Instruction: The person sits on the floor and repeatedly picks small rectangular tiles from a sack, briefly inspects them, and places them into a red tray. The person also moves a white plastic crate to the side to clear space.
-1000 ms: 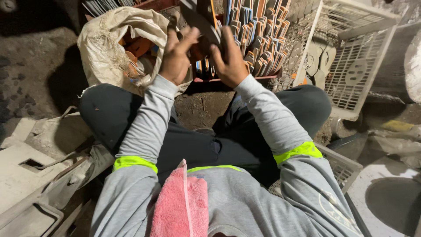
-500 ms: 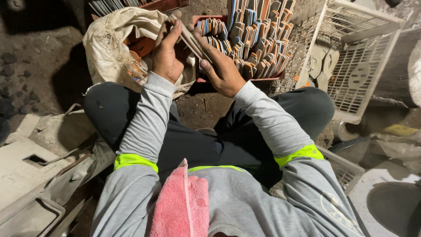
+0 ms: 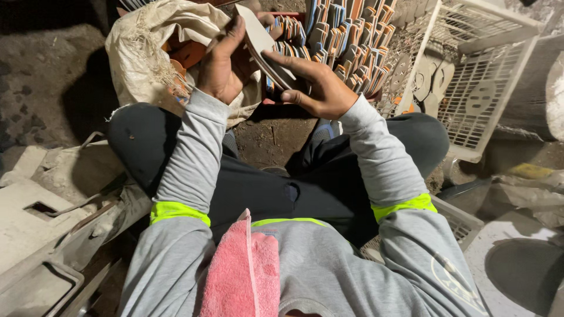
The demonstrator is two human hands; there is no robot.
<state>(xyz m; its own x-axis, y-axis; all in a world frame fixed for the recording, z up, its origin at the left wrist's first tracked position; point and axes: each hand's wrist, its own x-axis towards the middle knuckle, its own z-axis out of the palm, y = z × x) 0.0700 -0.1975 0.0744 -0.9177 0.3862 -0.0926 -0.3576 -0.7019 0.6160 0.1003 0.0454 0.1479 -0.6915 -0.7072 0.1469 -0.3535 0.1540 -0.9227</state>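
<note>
— Head view: what's in the hands?

— A stack of flat soles [image 3: 271, 56]. The left hand [image 3: 220, 64] grips its upper end, fingers curled round it; the right hand [image 3: 314, 85] pinches the lower end.

— Changed from a second ago?

— Yes. Then both hands were in the crate [image 3: 352, 35]; now the stack is lifted out, just left of the crate, beside the sack [image 3: 141, 41]. They seem to be gathering soles.

Sack [image 3: 141, 41] hides the orange pieces [image 3: 187, 54] inside.
</note>
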